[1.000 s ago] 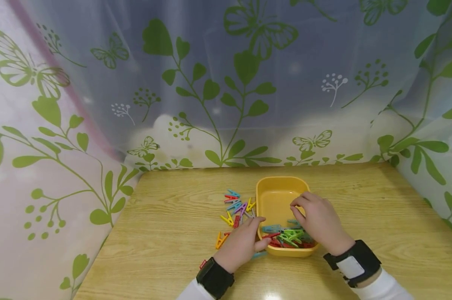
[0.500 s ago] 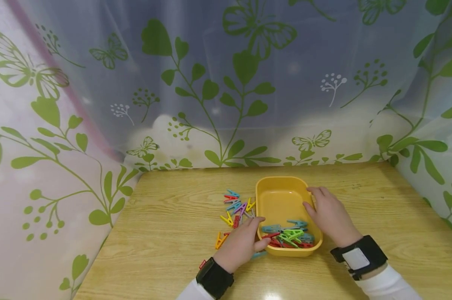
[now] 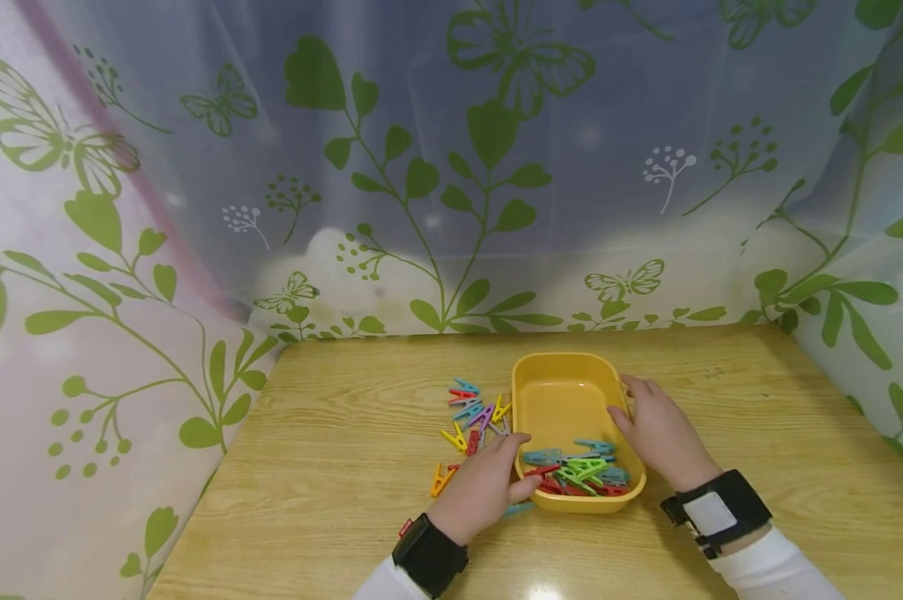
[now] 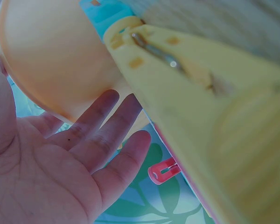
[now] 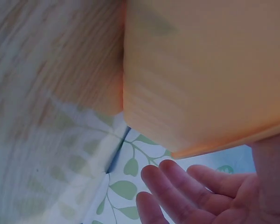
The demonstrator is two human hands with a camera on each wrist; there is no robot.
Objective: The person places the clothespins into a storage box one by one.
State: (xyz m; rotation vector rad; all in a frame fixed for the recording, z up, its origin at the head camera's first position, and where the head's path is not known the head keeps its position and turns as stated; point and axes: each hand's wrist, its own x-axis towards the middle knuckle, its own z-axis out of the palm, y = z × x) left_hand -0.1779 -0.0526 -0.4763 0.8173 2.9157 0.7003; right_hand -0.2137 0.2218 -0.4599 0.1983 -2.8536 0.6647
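Observation:
In the head view a yellow plastic tub (image 3: pixel 560 404) stands on the wooden table, with red, green and blue clothespins (image 3: pixel 582 475) heaped at its near end. My left hand (image 3: pixel 481 485) rests at its left side, thumb over the rim; in the left wrist view its fingers stretch loosely by the outer wall. My right hand (image 3: pixel 667 437) is at the right side, thumb at the inner rim. Its other fingers (image 5: pixel 163 186) stay outside, relaxed, below the rim in the right wrist view. Neither hand holds a clothespin.
Several loose clothespins (image 3: pixel 481 415) lie left of the tub, some partly behind the left hand. Close to the left wrist camera lie a big-looking yellow clothespin (image 4: pixel 191 88) and a red one (image 4: pixel 163 171). A patterned curtain (image 3: pixel 391 208) borders the table (image 3: pixel 331 417).
My right hand has moved from over the inside of the tub, rightward to its right rim, its pinched fingers spreading. The left hand and the clothespins have stayed put.

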